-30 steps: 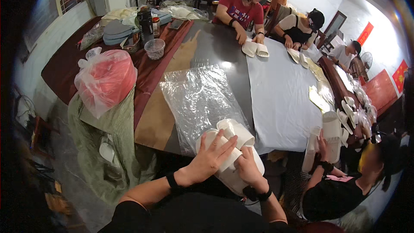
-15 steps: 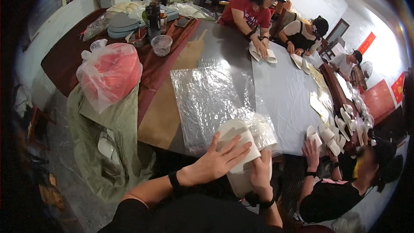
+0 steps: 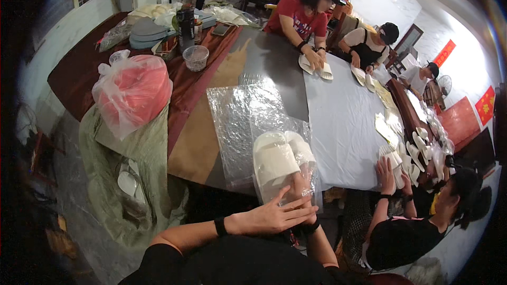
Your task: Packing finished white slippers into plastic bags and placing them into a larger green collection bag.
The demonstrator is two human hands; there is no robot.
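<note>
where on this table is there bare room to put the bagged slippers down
Bare room: the grey cloth right of the stack of clear bags, and the brown strip to its left. Crowded: the far left end around the red sack and plastic bowl, and the right edge lined with white slippers.

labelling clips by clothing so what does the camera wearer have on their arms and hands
Both forearms come in bare from the lower edge. The left hand has a black band around its wrist, and the right hand has a similar dark band at its wrist. No gloves are visible; no rings can be made out on the fingers. Black short sleeves cover the upper arms.
</note>
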